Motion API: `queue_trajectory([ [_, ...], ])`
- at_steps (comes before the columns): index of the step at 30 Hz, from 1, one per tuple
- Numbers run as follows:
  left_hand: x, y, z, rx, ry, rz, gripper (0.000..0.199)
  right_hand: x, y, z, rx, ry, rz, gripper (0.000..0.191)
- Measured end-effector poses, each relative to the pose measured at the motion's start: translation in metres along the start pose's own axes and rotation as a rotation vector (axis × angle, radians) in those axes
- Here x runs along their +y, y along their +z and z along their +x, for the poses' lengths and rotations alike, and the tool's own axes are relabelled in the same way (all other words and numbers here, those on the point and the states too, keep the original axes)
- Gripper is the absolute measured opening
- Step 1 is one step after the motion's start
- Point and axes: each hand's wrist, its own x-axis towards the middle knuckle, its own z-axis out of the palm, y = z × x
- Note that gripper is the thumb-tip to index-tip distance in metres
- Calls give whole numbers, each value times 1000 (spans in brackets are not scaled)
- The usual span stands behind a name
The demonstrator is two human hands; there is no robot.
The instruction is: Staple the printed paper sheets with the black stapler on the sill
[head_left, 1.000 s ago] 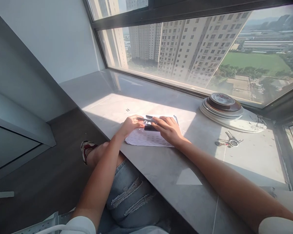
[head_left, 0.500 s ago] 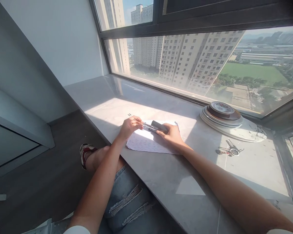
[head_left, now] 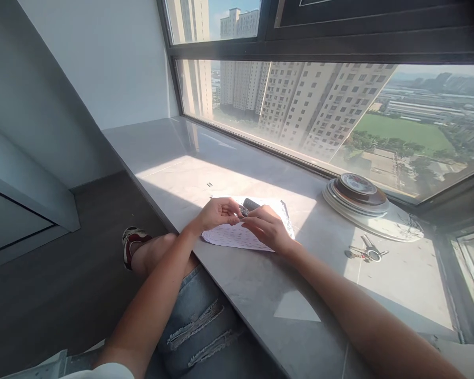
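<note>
My left hand (head_left: 220,211) is closed, its thumb and fingers pinched at the metal end of a black stapler (head_left: 252,203). The stapler seems opened up, with shiny metal showing between my hands. My right hand (head_left: 269,226) is curled over the near side of the stapler, its fingertips meeting my left fingertips. What those right fingers pinch is hidden. Beneath both hands lies a sheet of lined paper (head_left: 231,237) covered with rows of marks. Two tiny dark strips (head_left: 209,184), perhaps staples, rest on the counter beyond my left hand.
The grey stone counter (head_left: 158,138) runs along a large window. To the right stands a stack of plates (head_left: 355,195) by the glass. In front of it lies a small metal object with prongs and a ring (head_left: 369,252). My knee and shoe are below the counter's left edge.
My right hand has shifted its hold from around the stapler's black body to the metal end, bringing its fingertips against my left fingers. The view has tilted slightly.
</note>
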Motion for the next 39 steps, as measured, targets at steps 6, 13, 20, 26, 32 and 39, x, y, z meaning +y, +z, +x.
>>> queue_trajectory([
  [6,2,5,-1,8,-4,-49,46,-5,4,1,35,14,5,18],
  [13,-11,-23,5,467,11,212,29,41,-37,2,159,371,-172,21],
  [20,-51,-88,37,543,-114,707,33,123,-68,-49,40,908,-421,22],
  [26,-69,-95,43,555,-194,757,28,137,-57,-56,110,873,-359,23],
  [32,-62,-94,24,654,-127,789,18,86,-47,-22,294,535,-116,26],
  [39,-52,-86,22,717,-2,722,23,22,-13,-1,-172,380,130,45],
])
